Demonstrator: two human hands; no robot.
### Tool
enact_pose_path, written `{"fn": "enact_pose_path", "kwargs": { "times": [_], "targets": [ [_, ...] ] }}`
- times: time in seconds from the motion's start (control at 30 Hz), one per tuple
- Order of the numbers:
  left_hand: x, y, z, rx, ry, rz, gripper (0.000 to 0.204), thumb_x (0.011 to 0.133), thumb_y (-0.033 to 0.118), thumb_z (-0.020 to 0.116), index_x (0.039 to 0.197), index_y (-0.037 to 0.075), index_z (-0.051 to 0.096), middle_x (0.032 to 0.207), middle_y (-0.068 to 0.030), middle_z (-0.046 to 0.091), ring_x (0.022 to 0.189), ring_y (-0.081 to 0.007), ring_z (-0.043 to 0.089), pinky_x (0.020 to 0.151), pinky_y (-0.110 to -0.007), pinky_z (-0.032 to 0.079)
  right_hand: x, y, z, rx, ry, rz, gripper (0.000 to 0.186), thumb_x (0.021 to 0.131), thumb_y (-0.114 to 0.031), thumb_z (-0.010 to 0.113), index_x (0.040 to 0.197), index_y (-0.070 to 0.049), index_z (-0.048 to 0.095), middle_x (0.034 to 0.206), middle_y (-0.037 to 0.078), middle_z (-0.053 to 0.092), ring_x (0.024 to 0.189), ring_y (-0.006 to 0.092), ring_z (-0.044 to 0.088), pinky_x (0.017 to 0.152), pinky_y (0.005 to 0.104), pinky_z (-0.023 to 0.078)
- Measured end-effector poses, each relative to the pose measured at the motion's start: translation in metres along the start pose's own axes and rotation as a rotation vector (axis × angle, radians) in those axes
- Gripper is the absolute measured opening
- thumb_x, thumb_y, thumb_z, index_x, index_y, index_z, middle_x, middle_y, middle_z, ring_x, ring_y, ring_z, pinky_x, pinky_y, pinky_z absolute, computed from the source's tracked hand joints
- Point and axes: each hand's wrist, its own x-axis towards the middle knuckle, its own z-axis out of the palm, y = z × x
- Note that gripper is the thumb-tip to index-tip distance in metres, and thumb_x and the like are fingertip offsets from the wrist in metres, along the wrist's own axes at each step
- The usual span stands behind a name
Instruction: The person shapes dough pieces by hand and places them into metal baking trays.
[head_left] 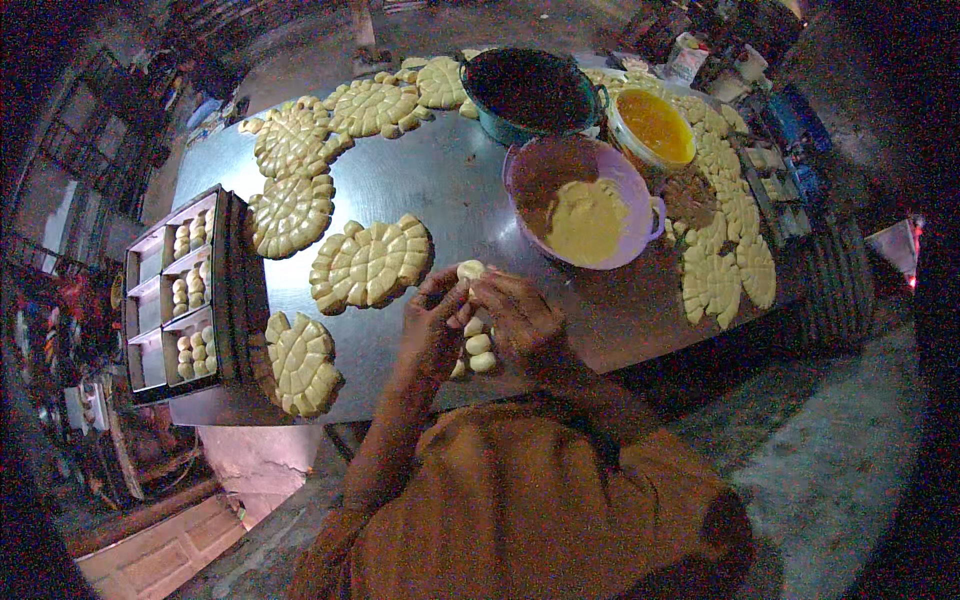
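Between the fingertips of both hands is a small pale dough ball (471,270), held just above the metal table (460,210). My left hand (436,325) pinches it from the left, and my right hand (520,312) closes on it from the right. Below and between my hands, a few shaped dough balls (481,352) lie on the table, partly hidden by my fingers. To the left of my hands sits a cluster of dough pieces (370,262) pressed side by side. The purple basin (522,205) beyond my right hand holds a yellowish, crumbly-looking filling (588,222).
At the left edge, a stack of compartmented trays (150,300) holds rows of dough balls. More dough clusters line the table's left and right sides. A dark green tub (490,125) and a white bucket (622,125) of orange-yellow contents stand behind the basin.
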Motion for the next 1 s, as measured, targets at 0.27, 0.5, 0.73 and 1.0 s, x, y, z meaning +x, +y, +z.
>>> {"fn": "enact_pose_path", "kwargs": {
  "times": [0.27,0.5,0.73,1.0],
  "targets": [
    [-0.012,0.047,0.019,0.320,-0.106,0.075,0.035,0.093,0.014,0.069,0.125,0.000,0.061,0.119,-0.0105,0.065,0.111,-0.0187,0.063,0.098,-0.033,0.051,0.018,0.001,0.004,0.580,0.014,0.696,0.015,0.090,-0.007,0.070,0.104,-0.006,0.075,0.103,0.012,0.069,0.092,0.0232,0.069,0.079,0.0320,0.057],
    [-0.007,0.031,0.018,0.245,0.051,0.069,0.033,0.093,0.018,0.071,0.120,-0.002,0.066,0.110,-0.0105,0.070,0.100,-0.0183,0.067,0.088,-0.032,0.055,0.016,-0.001,-0.005,0.718,0.005,0.610,0.025,0.086,-0.001,0.071,0.110,-0.008,0.075,0.109,0.009,0.069,0.099,0.0224,0.067,0.083,0.0343,0.057],
    [-0.006,0.035,0.019,0.335,-0.055,0.000,0.033,0.096,0.019,0.068,0.119,-0.003,0.068,0.109,-0.0125,0.072,0.099,-0.0193,0.068,0.088,-0.033,0.055,0.001,0.029,-0.007,0.018,-0.077,-0.106,0.043,0.079,-0.006,0.076,0.121,-0.012,0.071,0.109,0.008,0.069,0.094,0.0271,0.066,0.085,0.0379,0.053],
    [-0.009,0.035,0.017,0.549,-0.205,0.119,0.026,0.095,0.019,0.069,0.113,0.000,0.070,0.107,-0.0117,0.073,0.098,-0.0192,0.068,0.089,-0.034,0.053,0.008,0.022,-0.016,0.406,-0.174,0.566,0.020,0.083,-0.013,0.079,0.101,-0.005,0.077,0.100,0.011,0.073,0.095,0.0219,0.067,0.084,0.0354,0.055]
  ]
}}
